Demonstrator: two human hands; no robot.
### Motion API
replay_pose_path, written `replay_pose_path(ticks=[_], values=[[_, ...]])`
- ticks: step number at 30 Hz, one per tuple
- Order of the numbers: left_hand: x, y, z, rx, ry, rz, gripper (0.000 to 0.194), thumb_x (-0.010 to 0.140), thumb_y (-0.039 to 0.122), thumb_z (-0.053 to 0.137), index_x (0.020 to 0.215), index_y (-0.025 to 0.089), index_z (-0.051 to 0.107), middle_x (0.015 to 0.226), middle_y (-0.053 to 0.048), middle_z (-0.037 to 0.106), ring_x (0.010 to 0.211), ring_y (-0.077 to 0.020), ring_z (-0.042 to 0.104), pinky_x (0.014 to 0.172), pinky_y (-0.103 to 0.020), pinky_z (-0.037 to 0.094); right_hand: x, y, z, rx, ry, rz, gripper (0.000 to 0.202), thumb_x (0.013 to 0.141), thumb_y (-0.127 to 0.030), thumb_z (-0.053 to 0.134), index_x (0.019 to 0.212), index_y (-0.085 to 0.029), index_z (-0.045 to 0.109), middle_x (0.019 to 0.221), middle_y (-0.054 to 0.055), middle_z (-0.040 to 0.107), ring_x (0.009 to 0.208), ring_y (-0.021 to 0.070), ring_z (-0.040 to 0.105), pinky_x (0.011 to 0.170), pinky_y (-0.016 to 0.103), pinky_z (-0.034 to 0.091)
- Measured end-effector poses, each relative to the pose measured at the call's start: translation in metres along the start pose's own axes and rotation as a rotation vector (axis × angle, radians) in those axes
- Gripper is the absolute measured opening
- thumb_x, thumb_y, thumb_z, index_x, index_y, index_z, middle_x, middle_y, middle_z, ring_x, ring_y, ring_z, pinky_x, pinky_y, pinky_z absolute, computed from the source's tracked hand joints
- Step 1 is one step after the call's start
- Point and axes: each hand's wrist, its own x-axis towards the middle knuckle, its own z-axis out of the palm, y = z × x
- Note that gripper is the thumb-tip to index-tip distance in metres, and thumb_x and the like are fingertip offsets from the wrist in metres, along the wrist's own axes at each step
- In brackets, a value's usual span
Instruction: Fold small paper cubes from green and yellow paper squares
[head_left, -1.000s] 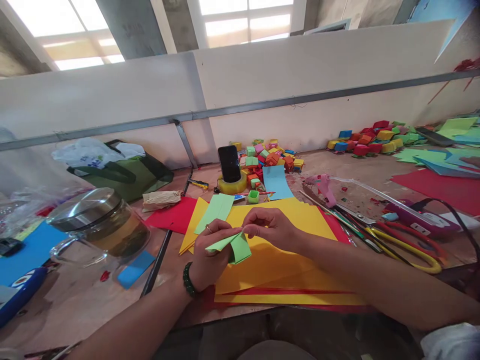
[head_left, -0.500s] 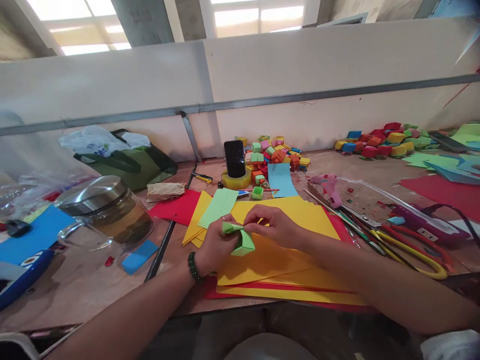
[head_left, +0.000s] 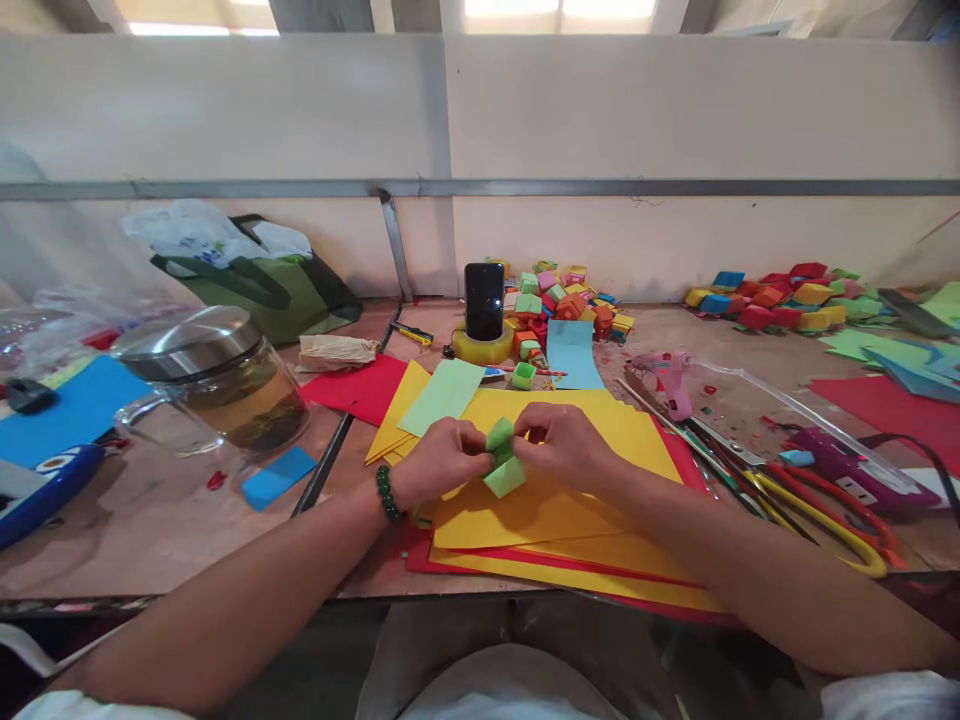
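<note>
A folded piece of light green paper (head_left: 505, 478) is pinched between both my hands over a stack of yellow paper (head_left: 555, 525). My left hand (head_left: 444, 460), a dark green bead bracelet at its wrist, closes on the paper's left side. Fingers of my right hand (head_left: 562, 445) grip its right edge. Part of the paper is hidden by the fingertips. Just behind my hands lie a flat light green sheet (head_left: 442, 395) and a small open green paper box (head_left: 523, 376).
Glass teapot (head_left: 240, 400) and blue paper piece (head_left: 279, 478) lie left. A phone (head_left: 484, 302) stands on a tape roll (head_left: 484, 347), with several paper cubes (head_left: 574, 305) behind. To the right are a pink glue gun (head_left: 673, 385), yellow-handled scissors (head_left: 825, 525) and a purple power strip (head_left: 855, 470).
The head view has tilted down. My hands have turned the green paper, its flaps now standing apart, and the left fingers have shifted to its left edge.
</note>
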Motion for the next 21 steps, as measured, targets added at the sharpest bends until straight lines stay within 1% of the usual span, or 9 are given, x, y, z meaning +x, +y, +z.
replay_pose_path(ticks=[3,6,8,10,12,16,18,19,21], values=[[0.000,-0.002,-0.001,0.074,0.039,0.030,0.017,0.068,0.018,0.049,0.052,0.014,0.052,0.055,0.003,0.043,0.055,-0.0096,0.042,0.053,-0.022,0.029,0.003,0.002,-0.001,0.063,-0.009,-0.003,0.006,0.066,-0.022,0.060,0.065,-0.019,0.065,0.068,0.001,0.065,0.060,0.0129,0.054,0.056,0.024,0.039],[0.000,-0.001,0.001,0.149,0.067,0.078,0.020,0.069,0.014,0.049,0.049,0.015,0.050,0.056,0.004,0.043,0.053,-0.0081,0.041,0.053,-0.023,0.028,0.006,0.006,0.001,0.142,-0.114,0.050,0.009,0.065,-0.026,0.063,0.062,-0.017,0.064,0.058,-0.001,0.059,0.055,0.0111,0.050,0.050,0.022,0.036],[0.000,0.000,0.003,0.184,0.076,0.100,0.022,0.069,0.012,0.049,0.047,0.015,0.048,0.055,0.004,0.042,0.051,-0.0075,0.039,0.052,-0.023,0.027,0.008,0.008,0.003,0.172,-0.153,0.067,0.013,0.065,-0.026,0.064,0.057,-0.016,0.061,0.053,-0.003,0.054,0.052,0.0096,0.047,0.048,0.021,0.033],[0.000,0.000,0.004,0.190,0.080,0.114,0.022,0.069,0.010,0.049,0.047,0.015,0.048,0.054,0.004,0.041,0.050,-0.0077,0.039,0.052,-0.024,0.027,0.009,0.010,0.003,0.207,-0.115,0.040,0.017,0.065,-0.028,0.067,0.055,-0.015,0.061,0.053,-0.002,0.055,0.053,0.0096,0.047,0.048,0.022,0.033],[0.000,0.000,0.004,0.171,0.077,0.131,0.022,0.070,0.010,0.049,0.049,0.015,0.050,0.055,0.004,0.042,0.051,-0.0083,0.040,0.052,-0.023,0.028,0.008,0.010,0.000,0.278,-0.063,-0.009,0.022,0.066,-0.033,0.071,0.055,-0.016,0.063,0.058,0.000,0.060,0.056,0.0112,0.051,0.051,0.023,0.038],[0.000,-0.004,0.003,0.148,0.073,0.152,0.025,0.075,0.013,0.050,0.050,0.016,0.053,0.057,0.003,0.043,0.054,-0.0095,0.044,0.053,-0.023,0.030,0.007,0.003,-0.016,0.459,0.044,-0.079,0.031,0.069,-0.046,0.072,0.061,-0.017,0.065,0.068,0.004,0.066,0.065,0.0155,0.057,0.062,0.029,0.046],[0.000,-0.005,0.002,0.153,0.078,0.154,0.027,0.077,0.015,0.051,0.050,0.015,0.052,0.057,0.003,0.044,0.055,-0.0096,0.044,0.054,-0.023,0.031,0.007,-0.002,-0.022,0.468,0.093,-0.075,0.031,0.071,-0.048,0.069,0.065,-0.018,0.065,0.071,0.004,0.066,0.068,0.0155,0.057,0.064,0.030,0.046],[0.000,-0.006,0.003,0.156,0.082,0.156,0.028,0.078,0.016,0.051,0.050,0.015,0.052,0.057,0.003,0.044,0.055,-0.0097,0.044,0.055,-0.024,0.031,0.008,-0.004,-0.024,0.446,0.075,-0.058,0.030,0.071,-0.048,0.068,0.067,-0.018,0.065,0.073,0.003,0.066,0.067,0.0150,0.056,0.063,0.029,0.045],[0.001,-0.006,0.003,0.163,0.082,0.162,0.027,0.078,0.015,0.050,0.051,0.015,0.054,0.058,0.003,0.045,0.056,-0.0097,0.045,0.056,-0.024,0.031,0.008,-0.005,-0.022,0.378,-0.048,0.000,0.024,0.068,-0.041,0.069,0.069,-0.018,0.065,0.073,0.003,0.065,0.065,0.0139,0.055,0.059,0.027,0.043]])
